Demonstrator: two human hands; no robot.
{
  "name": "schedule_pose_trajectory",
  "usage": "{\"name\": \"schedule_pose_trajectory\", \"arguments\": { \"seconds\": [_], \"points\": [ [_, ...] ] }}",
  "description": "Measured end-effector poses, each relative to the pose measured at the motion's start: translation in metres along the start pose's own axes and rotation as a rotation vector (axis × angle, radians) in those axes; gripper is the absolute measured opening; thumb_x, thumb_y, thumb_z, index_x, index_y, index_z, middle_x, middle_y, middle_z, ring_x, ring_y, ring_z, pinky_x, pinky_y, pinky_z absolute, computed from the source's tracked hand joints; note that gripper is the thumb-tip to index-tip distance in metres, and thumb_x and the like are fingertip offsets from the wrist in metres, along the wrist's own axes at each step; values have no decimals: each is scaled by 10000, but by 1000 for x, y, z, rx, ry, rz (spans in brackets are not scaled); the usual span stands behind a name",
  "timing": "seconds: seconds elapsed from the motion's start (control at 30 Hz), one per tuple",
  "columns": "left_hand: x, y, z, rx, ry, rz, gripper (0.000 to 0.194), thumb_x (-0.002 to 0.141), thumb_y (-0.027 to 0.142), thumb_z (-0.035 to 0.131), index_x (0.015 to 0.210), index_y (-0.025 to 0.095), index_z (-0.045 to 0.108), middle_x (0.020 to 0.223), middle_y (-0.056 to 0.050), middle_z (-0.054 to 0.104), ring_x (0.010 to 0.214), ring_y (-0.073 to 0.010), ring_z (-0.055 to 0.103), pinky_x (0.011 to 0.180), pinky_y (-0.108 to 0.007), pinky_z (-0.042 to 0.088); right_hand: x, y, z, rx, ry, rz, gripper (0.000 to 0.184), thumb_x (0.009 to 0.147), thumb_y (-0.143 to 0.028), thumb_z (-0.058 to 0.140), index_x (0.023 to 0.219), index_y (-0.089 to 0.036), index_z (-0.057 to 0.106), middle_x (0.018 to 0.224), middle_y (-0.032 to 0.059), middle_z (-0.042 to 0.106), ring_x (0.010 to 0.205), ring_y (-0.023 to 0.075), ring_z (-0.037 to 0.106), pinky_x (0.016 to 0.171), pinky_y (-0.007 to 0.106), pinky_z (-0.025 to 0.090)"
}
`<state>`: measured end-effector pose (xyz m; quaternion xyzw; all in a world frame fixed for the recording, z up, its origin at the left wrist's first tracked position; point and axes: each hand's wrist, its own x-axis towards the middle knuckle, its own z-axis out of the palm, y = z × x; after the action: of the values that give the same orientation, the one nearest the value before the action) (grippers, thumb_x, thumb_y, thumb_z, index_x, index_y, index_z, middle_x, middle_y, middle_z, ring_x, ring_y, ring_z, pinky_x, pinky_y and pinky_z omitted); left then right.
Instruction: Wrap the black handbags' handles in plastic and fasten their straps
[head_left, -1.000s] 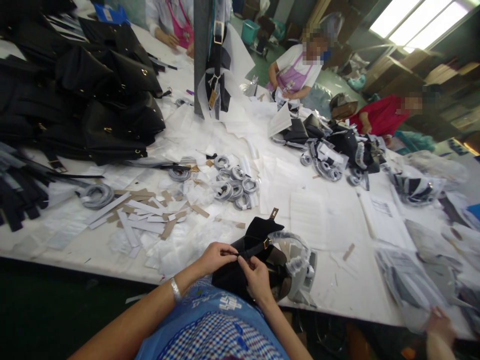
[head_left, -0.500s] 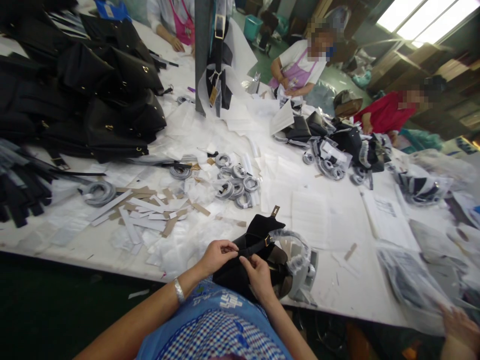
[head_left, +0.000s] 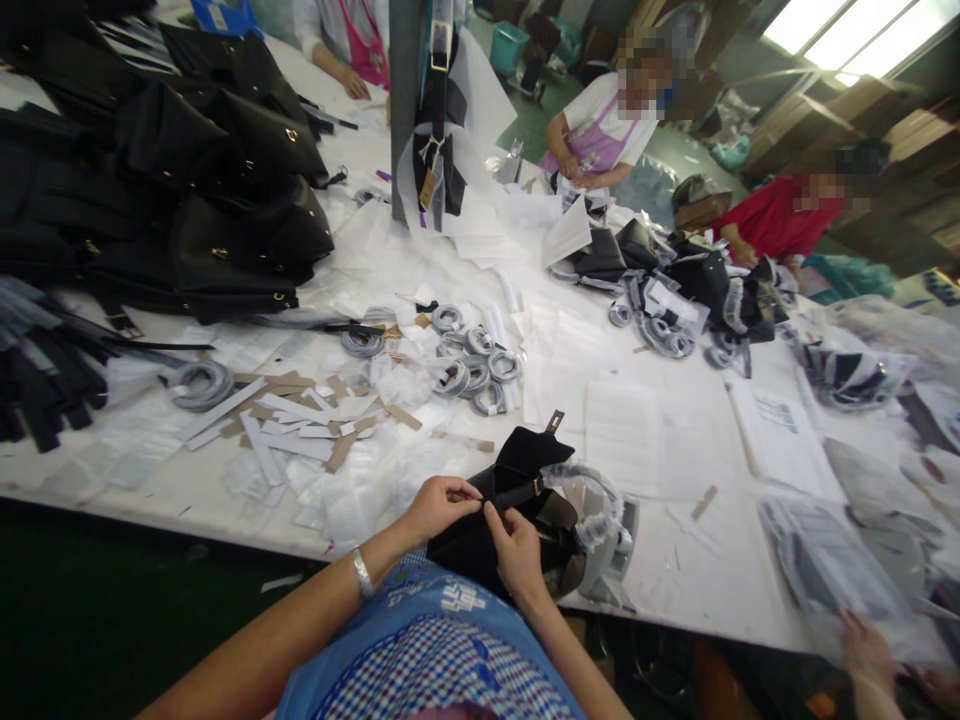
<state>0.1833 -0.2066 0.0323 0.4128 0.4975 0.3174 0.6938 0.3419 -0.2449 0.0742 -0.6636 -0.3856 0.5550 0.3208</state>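
Note:
A black handbag (head_left: pixel 469 550) lies at the table's near edge against my apron, its flap folded back with a metal clasp piece at the tip. Plastic film wraps its curved handle (head_left: pixel 600 500). My left hand (head_left: pixel 442 508) pinches the black strap (head_left: pixel 519 492) near its end, just left of a small gold buckle (head_left: pixel 538 484). Close beside it, my right hand (head_left: pixel 517 550) has thumb and fingers closed on the same strap. The fingertips of both hands nearly meet, and the exact spot they grip is partly hidden.
Black bags (head_left: pixel 225 220) pile up at the left. Paper and card strips (head_left: pixel 300 420) lie beside coiled wrapped straps (head_left: pixel 476 360). A grey post (head_left: pixel 405 120) rises from the table. Co-workers sit across it; another person's hand (head_left: pixel 866 640) touches a plastic-wrapped packet (head_left: pixel 832 560) at the right.
My hands stay on the strap with hardly any shift. At the right, the other person's hand has moved left along the plastic-wrapped packet.

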Motion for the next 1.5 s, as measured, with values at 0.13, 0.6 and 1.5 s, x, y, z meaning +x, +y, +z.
{"name": "schedule_pose_trajectory", "arguments": {
  "seconds": [0.13, 0.6, 1.5],
  "points": [
    [-2, 3, -5, 8, -60, 13, 205, 723, 244, 712, 893, 149, 776, 858, -69, 790, 805, -222, 712, 767, -310, 524, 1, 2, 1, -25, 34, 18, 441, 802, -562, 644, 764, -123, 674, 649, 37, 656, 610, 184, 571, 562, 263, 452],
    [-1, -4, -2, 14, -76, -14, 144, 847, 268, 696, 876, 128, 675, 784, 1, 696, 723, -153, 669, 744, -351, 547, 4, -6, 1, -158, 94, 13, 411, 709, -540, 676, 609, -149, 601, 518, -12, 528, 496, 126, 419, 466, 240, 316],
    [-13, -10, 14, 52, 89, 14, 129, 728, 271, 722, 816, 179, 702, 781, -27, 696, 771, -190, 644, 759, -296, 494, 5, 20, -1, -93, 137, -27, 380, 734, -496, 669, 720, -116, 689, 624, 56, 672, 556, 186, 559, 509, 264, 421]
  ]
}}
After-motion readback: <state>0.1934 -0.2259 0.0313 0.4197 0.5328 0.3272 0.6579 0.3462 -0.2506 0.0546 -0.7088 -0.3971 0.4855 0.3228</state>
